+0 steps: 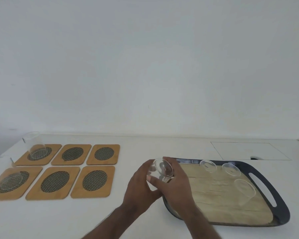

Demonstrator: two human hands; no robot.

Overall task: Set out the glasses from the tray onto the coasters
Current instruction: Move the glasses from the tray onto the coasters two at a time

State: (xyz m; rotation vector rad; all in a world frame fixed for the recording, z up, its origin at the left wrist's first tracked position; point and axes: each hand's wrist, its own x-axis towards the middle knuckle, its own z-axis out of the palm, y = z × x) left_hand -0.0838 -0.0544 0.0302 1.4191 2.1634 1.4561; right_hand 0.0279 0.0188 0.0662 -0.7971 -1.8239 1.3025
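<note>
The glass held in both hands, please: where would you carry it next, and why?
Probably left, onto a bare coaster. Both the left hand and right hand hold the glass at the tray edge, and only the two leftmost coasters carry glasses.

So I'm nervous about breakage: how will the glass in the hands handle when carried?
The glass looks thin, clear and smooth, so probably fragile and slippery. Both the left hand and right hand hold it, tilted; likely light.
</note>
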